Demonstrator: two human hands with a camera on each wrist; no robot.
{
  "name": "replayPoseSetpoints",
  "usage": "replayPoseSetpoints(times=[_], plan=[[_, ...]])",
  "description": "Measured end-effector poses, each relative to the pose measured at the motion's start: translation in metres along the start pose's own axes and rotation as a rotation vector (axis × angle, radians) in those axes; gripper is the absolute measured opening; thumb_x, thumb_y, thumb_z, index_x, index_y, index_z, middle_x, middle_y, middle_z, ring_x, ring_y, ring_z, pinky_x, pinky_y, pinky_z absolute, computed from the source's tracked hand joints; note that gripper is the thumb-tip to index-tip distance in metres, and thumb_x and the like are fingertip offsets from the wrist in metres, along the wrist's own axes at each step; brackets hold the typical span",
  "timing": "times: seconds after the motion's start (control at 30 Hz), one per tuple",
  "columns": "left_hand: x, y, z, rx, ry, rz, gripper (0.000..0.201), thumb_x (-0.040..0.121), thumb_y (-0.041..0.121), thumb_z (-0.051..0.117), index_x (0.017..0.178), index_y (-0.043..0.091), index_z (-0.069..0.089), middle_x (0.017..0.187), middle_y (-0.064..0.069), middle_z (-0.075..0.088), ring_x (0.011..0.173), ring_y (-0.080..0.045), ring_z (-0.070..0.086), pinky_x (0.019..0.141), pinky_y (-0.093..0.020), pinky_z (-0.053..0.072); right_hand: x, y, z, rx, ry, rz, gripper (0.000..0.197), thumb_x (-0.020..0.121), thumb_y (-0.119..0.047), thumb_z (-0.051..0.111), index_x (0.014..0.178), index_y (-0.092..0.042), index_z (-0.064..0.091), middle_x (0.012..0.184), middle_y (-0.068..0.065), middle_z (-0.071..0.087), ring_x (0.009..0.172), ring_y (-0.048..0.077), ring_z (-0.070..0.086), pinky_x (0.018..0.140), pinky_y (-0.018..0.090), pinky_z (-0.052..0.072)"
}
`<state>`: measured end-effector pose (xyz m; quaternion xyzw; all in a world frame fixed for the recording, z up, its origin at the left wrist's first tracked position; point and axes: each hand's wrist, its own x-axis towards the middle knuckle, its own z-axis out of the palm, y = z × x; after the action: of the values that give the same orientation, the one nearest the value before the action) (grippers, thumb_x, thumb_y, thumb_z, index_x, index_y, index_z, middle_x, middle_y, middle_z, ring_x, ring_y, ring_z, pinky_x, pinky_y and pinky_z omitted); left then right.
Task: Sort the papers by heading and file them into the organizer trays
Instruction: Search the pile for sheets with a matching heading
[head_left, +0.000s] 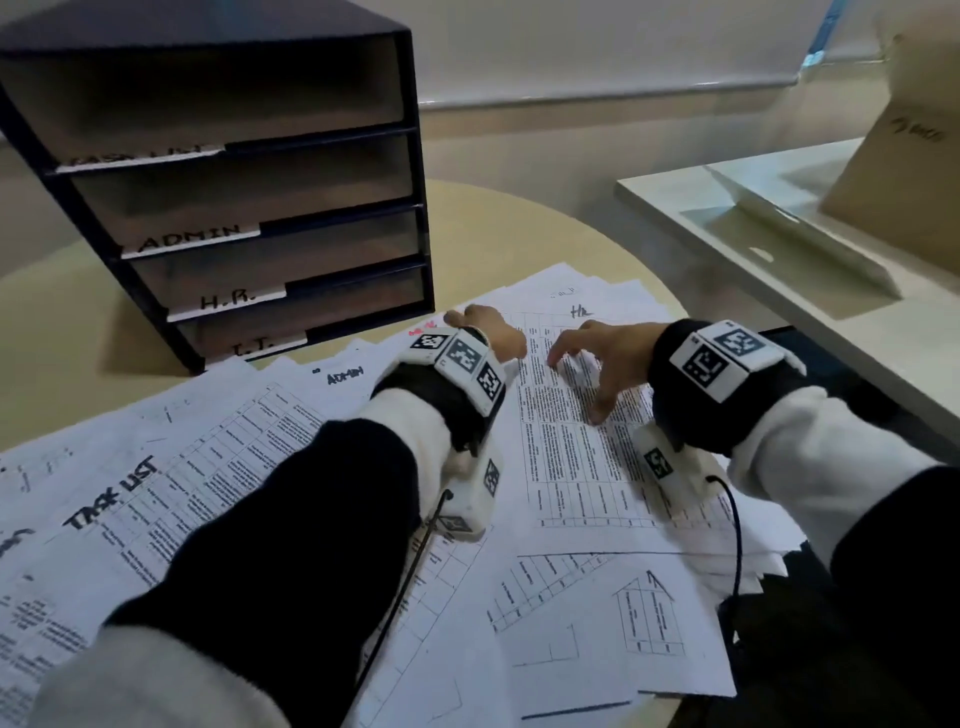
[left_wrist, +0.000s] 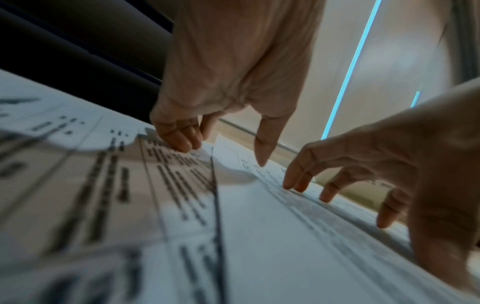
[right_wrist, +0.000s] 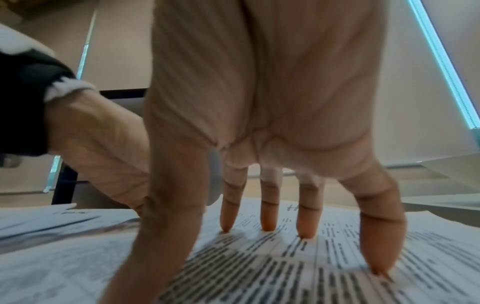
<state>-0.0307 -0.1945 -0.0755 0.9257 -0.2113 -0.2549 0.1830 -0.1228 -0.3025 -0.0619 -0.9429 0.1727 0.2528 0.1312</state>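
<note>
The HR-headed sheet (head_left: 576, 395) lies topmost under the right hand (head_left: 605, 358), whose spread, straight fingertips (right_wrist: 269, 223) press on its print. Its left edge is met by the left hand (head_left: 493, 332), fingers curled there; whether the edge is pinched cannot be told. Only this sheet should be slid free, then carried to the H.R. tray (head_left: 228, 306) ahead of the left hand.

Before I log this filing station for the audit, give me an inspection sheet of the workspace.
Surface: round beige table, mostly papered over.
Job's things: organizer labelled TASK LIST, ADMIN, H.R., I.T.; loose papers overlapping.
Clutter: nothing seen.
Grips: left hand pinching a sheet edge; right hand, fingertips pressing an HR-marked sheet.
Cables: black wrist cables over the papers.
Surroundings: white desk to the right, wall behind.
</note>
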Motion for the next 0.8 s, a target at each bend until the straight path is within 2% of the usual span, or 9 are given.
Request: replayPoseSetpoints(times=[0.07,0.23,0.33,0.43,0.47,0.53,0.6,0.7,0.8], plan=[[0.001,0.002,0.002,0.038,0.066,-0.050,0.052,0.091,0.025,0.054,0.135,0.003,0.037,0.143,-0.018,0.029,0.134,-0.034,0.030,0.108,-0.036,0.029,-0.001,0.000,0.004,0.024,0.023,0.003,0.078,0.064,-0.019,0.083,0.128,-0.033,0.042,0.133,0.000,0.036,0.110,0.024,0.047,0.098,0.041,0.042],[0.005,0.001,-0.005,-0.188,0.044,-0.020,0.048,0.087,0.022,0.060,0.129,0.003,0.048,0.134,-0.018,0.048,0.125,-0.032,0.047,0.099,-0.032,0.039,0.002,-0.005,0.007,0.031,0.057,-0.016,0.075,0.062,-0.024,0.084,0.125,-0.031,0.044,0.126,0.000,0.039,0.116,0.027,0.047,0.096,0.041,0.041],[-0.002,0.001,-0.006,-0.300,0.015,0.085,0.023,0.089,0.011,0.055,0.110,0.003,0.059,0.116,-0.019,0.059,0.117,-0.033,0.055,0.094,-0.034,0.045,0.011,-0.001,0.009,0.041,0.132,-0.066,0.053,0.076,-0.017,0.073,0.123,-0.026,0.050,0.123,0.002,0.044,0.111,0.023,0.048,0.095,0.033,0.042],[-0.012,0.002,-0.007,-0.317,0.111,0.149,0.022,0.089,0.008,0.051,0.105,0.007,0.065,0.116,-0.017,0.061,0.109,-0.033,0.057,0.089,-0.031,0.047,0.014,0.009,0.002,0.239,0.221,-0.056,0.043,0.082,-0.011,0.067,0.120,-0.018,0.048,0.116,0.006,0.051,0.099,0.020,0.050,0.072,0.018,0.045],[-0.017,0.003,-0.010,-0.328,0.148,0.178,0.018,0.087,0.007,0.051,0.096,0.008,0.067,0.111,-0.016,0.063,0.104,-0.032,0.059,0.083,-0.029,0.048,0.015,0.011,-0.003,0.296,0.289,-0.044,0.053,0.079,-0.012,0.071,0.124,-0.016,0.044,0.121,0.011,0.050,0.103,0.024,0.050,0.075,0.021,0.046],[-0.028,0.003,-0.019,-0.366,0.229,0.229,0.015,0.084,0.005,0.052,0.076,0.009,0.064,0.099,-0.014,0.065,0.092,-0.031,0.061,0.073,-0.028,0.048,0.018,0.014,-0.014,0.274,0.464,-0.045,0.080,0.069,-0.022,0.080,0.134,-0.017,0.034,0.135,0.015,0.041,0.120,0.032,0.042,0.099,0.038,0.040],[-0.040,0.000,-0.031,-0.469,0.277,0.256,0.015,0.085,0.005,0.054,0.088,0.005,0.069,0.102,-0.015,0.068,0.094,-0.029,0.065,0.077,-0.031,0.055,0.016,0.008,-0.026,0.279,0.550,-0.106,0.094,0.061,-0.030,0.083,0.138,-0.020,0.031,0.139,0.014,0.038,0.128,0.034,0.036,0.109,0.047,0.029],[-0.058,-0.015,-0.045,-0.598,0.232,0.286,0.023,0.088,0.004,0.056,0.110,0.001,0.064,0.110,-0.014,0.067,0.097,-0.026,0.066,0.085,-0.038,0.056,0.006,-0.011,-0.043,0.346,0.592,-0.209,0.080,0.057,-0.036,0.082,0.125,-0.020,0.044,0.131,0.010,0.046,0.124,0.027,0.041,0.109,0.043,0.029],[-0.075,-0.044,-0.051,-0.568,0.107,0.287,0.024,0.090,0.003,0.055,0.112,-0.003,0.061,0.114,-0.018,0.065,0.097,-0.026,0.065,0.091,-0.040,0.053,0.000,-0.034,-0.052,0.312,0.608,-0.296,0.039,0.069,-0.022,0.079,0.091,-0.014,0.049,0.095,0.007,0.051,0.094,0.017,0.044,0.080,0.029,0.034]])
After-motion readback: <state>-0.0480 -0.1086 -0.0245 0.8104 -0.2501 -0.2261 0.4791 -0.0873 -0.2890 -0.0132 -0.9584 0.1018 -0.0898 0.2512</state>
